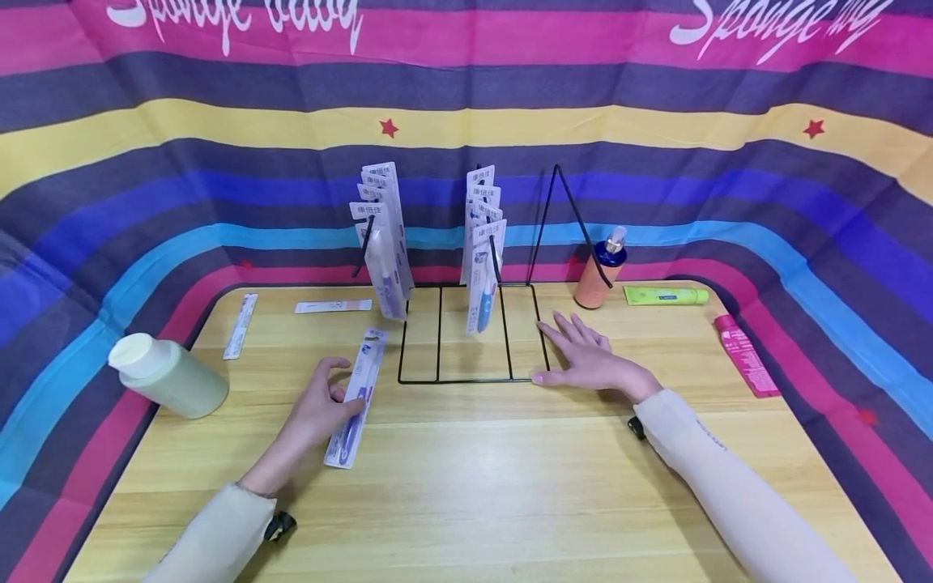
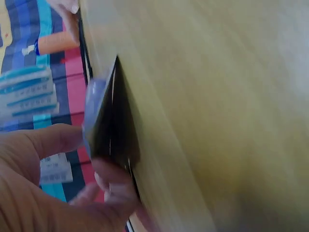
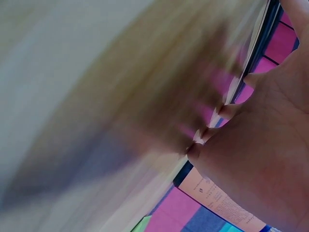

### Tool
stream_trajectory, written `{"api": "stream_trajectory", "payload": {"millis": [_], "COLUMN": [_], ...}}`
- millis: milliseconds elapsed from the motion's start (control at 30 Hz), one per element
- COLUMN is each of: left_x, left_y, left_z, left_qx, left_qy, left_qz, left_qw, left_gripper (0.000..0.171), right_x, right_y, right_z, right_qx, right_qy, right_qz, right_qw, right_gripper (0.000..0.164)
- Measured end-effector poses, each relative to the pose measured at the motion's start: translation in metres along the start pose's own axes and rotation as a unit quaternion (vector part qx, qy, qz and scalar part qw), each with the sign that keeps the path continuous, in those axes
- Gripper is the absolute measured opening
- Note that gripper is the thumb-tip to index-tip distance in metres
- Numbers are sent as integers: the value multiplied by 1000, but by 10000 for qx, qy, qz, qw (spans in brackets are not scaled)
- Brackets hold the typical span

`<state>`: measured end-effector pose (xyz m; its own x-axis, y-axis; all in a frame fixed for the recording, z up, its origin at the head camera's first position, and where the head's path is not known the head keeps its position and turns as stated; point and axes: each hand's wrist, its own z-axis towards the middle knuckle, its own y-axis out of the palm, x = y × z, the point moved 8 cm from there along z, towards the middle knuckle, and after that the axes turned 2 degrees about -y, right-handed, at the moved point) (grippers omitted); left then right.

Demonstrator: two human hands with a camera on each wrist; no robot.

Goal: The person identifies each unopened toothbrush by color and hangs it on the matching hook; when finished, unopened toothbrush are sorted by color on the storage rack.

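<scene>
My left hand (image 1: pixel 318 413) pinches the long edges of a packaged purple toothbrush (image 1: pixel 371 352), tilted just above the table, left of a black wire display rack (image 1: pixel 466 380). In the left wrist view the toothbrush pack (image 2: pixel 104 113) stands edge-on between thumb and fingers. My right hand (image 1: pixel 586 359) lies with spread fingers at the rack base's right side; its fingertips touch or nearly touch the wire. Seen in the right wrist view, the right palm (image 3: pixel 260 150) holds nothing. Packaged toothbrushes hang on the rack's left hook (image 1: pixel 386 267) and middle hook (image 1: pixel 494 259).
At left stands a leaning pale green bottle (image 1: pixel 178 380) with a white cap. Two narrow packs (image 1: pixel 240 326) (image 1: pixel 333 307) lie behind it. An orange bottle (image 1: pixel 594 279), a green tube (image 1: pixel 663 295) and a pink tube (image 1: pixel 747 356) are at right. Striped cloth (image 1: pixel 291 186) backs the table.
</scene>
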<state>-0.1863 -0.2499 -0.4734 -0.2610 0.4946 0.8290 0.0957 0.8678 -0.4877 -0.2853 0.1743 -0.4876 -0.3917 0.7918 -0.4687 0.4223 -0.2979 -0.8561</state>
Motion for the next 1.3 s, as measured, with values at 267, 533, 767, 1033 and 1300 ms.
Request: {"api": "stream_trajectory", "payload": {"millis": [267, 533, 767, 1033, 1300], "left_x": [-13, -7, 39, 99, 120], "left_y": [-25, -56, -79, -65, -37], "left_z": [5, 1, -28, -78, -98], "left_qx": [157, 773, 1912, 1665, 1108], "left_qy": [-70, 32, 1159, 3537, 4714], "left_qz": [-179, -1121, -2426, -3027, -2939], "left_qw": [9997, 9907, 9440, 8692, 8241], "left_gripper": [49, 46, 32, 30, 34], "right_x": [0, 1, 1, 0, 1], "right_y": [0, 2, 1, 1, 1], "right_z": [-2, 0, -1, -1, 0], "right_qx": [16, 12, 33, 0, 4], "right_qy": [-32, -53, -78, -51, -50], "right_qz": [29, 14, 21, 9, 2], "right_qw": [10000, 10000, 10000, 10000, 10000], "right_gripper": [109, 107, 108, 110, 109]}}
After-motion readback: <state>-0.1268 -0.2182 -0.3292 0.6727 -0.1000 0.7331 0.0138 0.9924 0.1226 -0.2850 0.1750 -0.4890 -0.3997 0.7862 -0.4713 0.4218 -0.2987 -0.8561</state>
